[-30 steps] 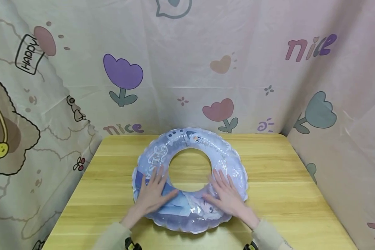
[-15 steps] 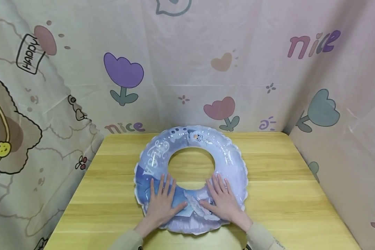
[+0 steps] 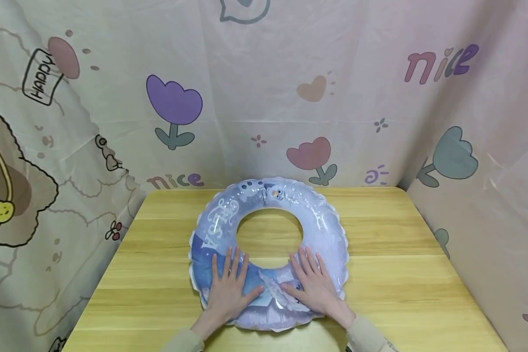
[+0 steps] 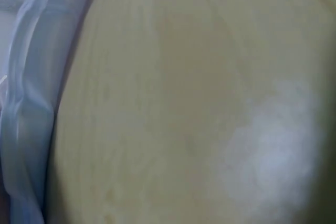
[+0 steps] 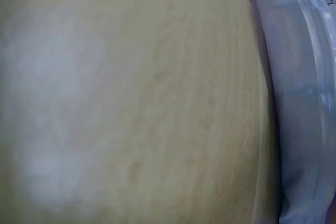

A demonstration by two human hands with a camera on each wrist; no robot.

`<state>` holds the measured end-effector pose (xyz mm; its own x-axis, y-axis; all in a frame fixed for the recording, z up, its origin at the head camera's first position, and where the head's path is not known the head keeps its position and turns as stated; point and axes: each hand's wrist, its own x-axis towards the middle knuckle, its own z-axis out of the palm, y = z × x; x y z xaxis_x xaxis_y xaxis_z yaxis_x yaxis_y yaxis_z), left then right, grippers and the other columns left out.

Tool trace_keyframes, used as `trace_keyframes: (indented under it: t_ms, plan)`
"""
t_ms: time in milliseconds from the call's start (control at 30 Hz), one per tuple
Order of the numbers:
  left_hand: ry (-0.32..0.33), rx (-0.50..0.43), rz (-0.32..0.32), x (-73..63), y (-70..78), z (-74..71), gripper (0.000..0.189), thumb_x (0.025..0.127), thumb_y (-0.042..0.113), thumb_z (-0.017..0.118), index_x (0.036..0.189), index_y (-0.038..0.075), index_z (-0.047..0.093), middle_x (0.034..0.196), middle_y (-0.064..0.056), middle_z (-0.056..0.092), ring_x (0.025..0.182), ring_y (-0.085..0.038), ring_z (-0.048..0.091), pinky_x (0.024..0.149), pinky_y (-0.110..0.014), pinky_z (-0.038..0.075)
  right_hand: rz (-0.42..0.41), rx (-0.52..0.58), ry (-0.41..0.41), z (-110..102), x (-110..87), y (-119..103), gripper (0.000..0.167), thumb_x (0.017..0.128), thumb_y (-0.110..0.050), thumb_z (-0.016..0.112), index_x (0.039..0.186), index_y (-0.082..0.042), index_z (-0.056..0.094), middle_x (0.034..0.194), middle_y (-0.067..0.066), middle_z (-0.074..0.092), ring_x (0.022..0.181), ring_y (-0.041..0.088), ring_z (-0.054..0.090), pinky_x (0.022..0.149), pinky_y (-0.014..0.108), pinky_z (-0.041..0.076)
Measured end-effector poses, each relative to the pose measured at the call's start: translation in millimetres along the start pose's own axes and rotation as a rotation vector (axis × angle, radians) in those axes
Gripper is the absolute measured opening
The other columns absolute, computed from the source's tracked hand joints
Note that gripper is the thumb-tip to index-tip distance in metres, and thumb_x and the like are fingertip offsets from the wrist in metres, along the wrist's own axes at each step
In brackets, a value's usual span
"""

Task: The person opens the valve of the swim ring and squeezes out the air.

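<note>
An inflated swim ring (image 3: 325,230), pale blue and lilac with cartoon figures and the word ELSA, lies flat on the wooden table. My left hand (image 3: 229,288) rests on its near left part, fingers spread and straight. On the near right part lies my right hand (image 3: 314,286), its fingers extended toward the ring's hole. Both palms face down on the plastic. In the left wrist view the ring's edge (image 4: 37,87) runs along the left side; the right wrist view has the edge (image 5: 299,87) at the right. Neither wrist view shows the fingers.
The wooden table (image 3: 391,254) extends on both sides of the ring. Behind it hangs a printed cloth (image 3: 246,88) with flowers and words, and similar cloth flanks the left and right. The ring's far edge reaches the table's back edge.
Both hands have slid slightly nearer to me, the left also rightward. The ring's near part, squashed and creased a second ago, looks rounder, and its hole is wider. Little differs over the last half second.
</note>
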<state>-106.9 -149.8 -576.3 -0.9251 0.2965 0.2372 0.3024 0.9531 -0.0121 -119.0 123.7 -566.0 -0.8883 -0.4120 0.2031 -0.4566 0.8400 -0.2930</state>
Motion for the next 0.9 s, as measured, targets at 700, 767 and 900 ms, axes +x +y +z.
trace_keyframes:
  t_ms: [700, 767, 900]
  plan:
    - [-0.009, 0.015, -0.009, 1.2, 1.4, 1.1, 0.100, 0.091, 0.084, 0.023, 0.160, 0.012, 0.028, 0.169, -0.016, 0.019, 0.159, -0.036, 0.008, 0.123, -0.067, -0.006, 0.039, -0.012, -0.082, -3.4, 1.7, -0.1, 0.086, 0.095, -0.067, 0.050, 0.159, -0.013, 0.030, 0.167, 0.018, 0.024, 0.159, 0.034, 0.011, 0.126, 0.055, 0.005]
    - [-0.007, 0.014, -0.011, 1.5, 1.7, 0.9, 0.100, 0.091, 0.084, 0.023, 0.160, 0.012, 0.028, 0.169, -0.016, 0.020, 0.159, -0.036, 0.009, 0.123, -0.067, -0.006, 0.038, -0.006, -0.082, -3.8, 1.8, -0.1, 0.086, 0.095, -0.066, 0.050, 0.159, -0.013, 0.031, 0.167, 0.018, 0.024, 0.159, 0.034, 0.011, 0.126, 0.055, 0.005]
    - [-0.008, 0.014, -0.013, 1.7, 2.3, 0.5, 0.100, 0.091, 0.084, 0.023, 0.160, 0.012, 0.028, 0.169, -0.016, 0.020, 0.159, -0.036, 0.008, 0.123, -0.067, -0.008, 0.040, 0.006, -0.085, -4.7, 1.0, -0.5, 0.086, 0.095, -0.066, 0.050, 0.159, -0.013, 0.031, 0.167, 0.018, 0.023, 0.159, 0.034, 0.010, 0.126, 0.055, 0.004]
